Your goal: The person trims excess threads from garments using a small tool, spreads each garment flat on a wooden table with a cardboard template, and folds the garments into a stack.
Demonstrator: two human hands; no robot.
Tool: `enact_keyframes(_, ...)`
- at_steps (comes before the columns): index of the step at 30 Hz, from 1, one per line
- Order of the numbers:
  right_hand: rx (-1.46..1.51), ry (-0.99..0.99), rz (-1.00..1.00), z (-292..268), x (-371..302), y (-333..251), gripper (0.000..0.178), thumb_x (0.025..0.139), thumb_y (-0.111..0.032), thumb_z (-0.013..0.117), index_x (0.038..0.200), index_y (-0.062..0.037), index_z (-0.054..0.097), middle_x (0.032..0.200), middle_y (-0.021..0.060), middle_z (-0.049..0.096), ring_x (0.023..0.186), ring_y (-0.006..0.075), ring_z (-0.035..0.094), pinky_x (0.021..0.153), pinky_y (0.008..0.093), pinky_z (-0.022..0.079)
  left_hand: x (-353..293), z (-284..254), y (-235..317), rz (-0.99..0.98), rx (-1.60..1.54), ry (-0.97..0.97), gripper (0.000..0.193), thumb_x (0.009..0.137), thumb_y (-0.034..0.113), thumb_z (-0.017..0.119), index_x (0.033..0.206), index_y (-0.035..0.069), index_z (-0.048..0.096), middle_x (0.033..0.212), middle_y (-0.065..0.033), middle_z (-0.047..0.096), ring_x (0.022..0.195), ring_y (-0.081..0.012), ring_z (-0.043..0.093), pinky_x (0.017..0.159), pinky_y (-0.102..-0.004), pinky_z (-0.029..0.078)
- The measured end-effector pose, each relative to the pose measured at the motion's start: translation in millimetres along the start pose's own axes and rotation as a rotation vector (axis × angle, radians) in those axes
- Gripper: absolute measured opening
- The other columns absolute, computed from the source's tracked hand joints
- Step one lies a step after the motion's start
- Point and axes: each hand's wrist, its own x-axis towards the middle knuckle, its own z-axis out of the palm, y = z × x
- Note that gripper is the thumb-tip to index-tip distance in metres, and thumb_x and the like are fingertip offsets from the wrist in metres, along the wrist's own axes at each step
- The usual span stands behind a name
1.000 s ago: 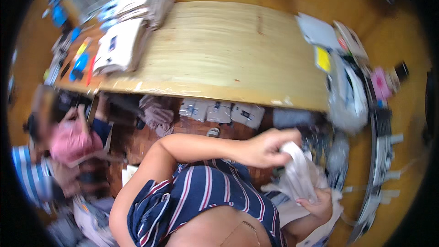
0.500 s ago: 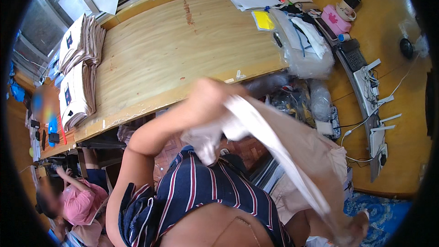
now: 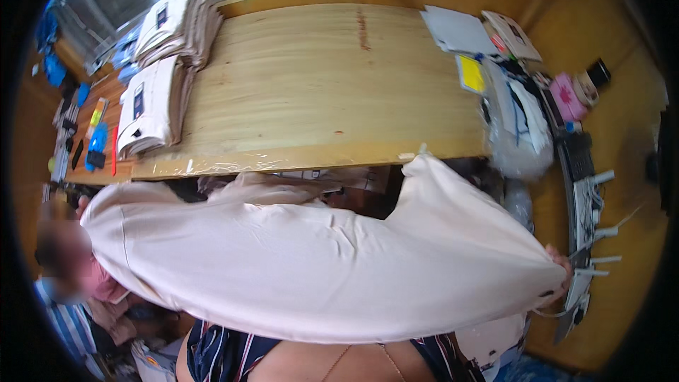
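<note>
A pale cream-pink garment (image 3: 318, 262) is stretched wide between my two hands, in front of my body and below the table's near edge. At its left end, fingers of my left hand (image 3: 83, 205) show beside the cloth, closed on it; most of that hand is hidden. My right hand (image 3: 564, 269) grips the far right end near a small dark mark. A part of the cloth points up to the table edge. Which kind of garment it is, I cannot make out.
Two piles of folded cream garments (image 3: 148, 110) lie on the left of the wooden table (image 3: 304, 85). White papers (image 3: 456, 30), a yellow notepad (image 3: 470, 74) and plastic-wrapped cloth (image 3: 520, 138) are at the right. A telephone (image 3: 576, 155) stands beyond. Another person (image 3: 64, 251) sits at lower left.
The garment has gone from bunched and swinging at my right to spread across my front. My left hand has moved from the middle out to the far left; my right hand has risen.
</note>
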Motion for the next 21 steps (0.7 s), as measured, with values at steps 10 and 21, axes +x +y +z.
enact_keyframes(10,0.31,0.588,0.247,118,160,71,0.045,0.085,-0.037,0.026,0.104,-0.0055,0.051,0.074,0.0193,0.052,0.07,0.0294,0.048,0.068,0.0412,0.039,89,94,-82,0.171,0.099,-0.388,0.036,0.072,0.005,0.058,0.106,0.001,0.047,0.099,-0.0138,0.055,0.092,-0.024,0.053,0.082,-0.0319,0.041)
enact_keyframes(21,-0.386,0.211,0.428,390,263,88,0.052,0.071,-0.018,0.061,0.12,-0.0137,0.042,0.12,0.0149,0.04,0.108,0.0344,0.04,0.086,0.0475,0.034,61,186,-246,-0.004,-0.006,-0.711,0.051,0.073,0.005,0.058,0.12,0.007,0.04,0.114,-0.0147,0.049,0.109,-0.0302,0.043,0.093,-0.0325,0.033)
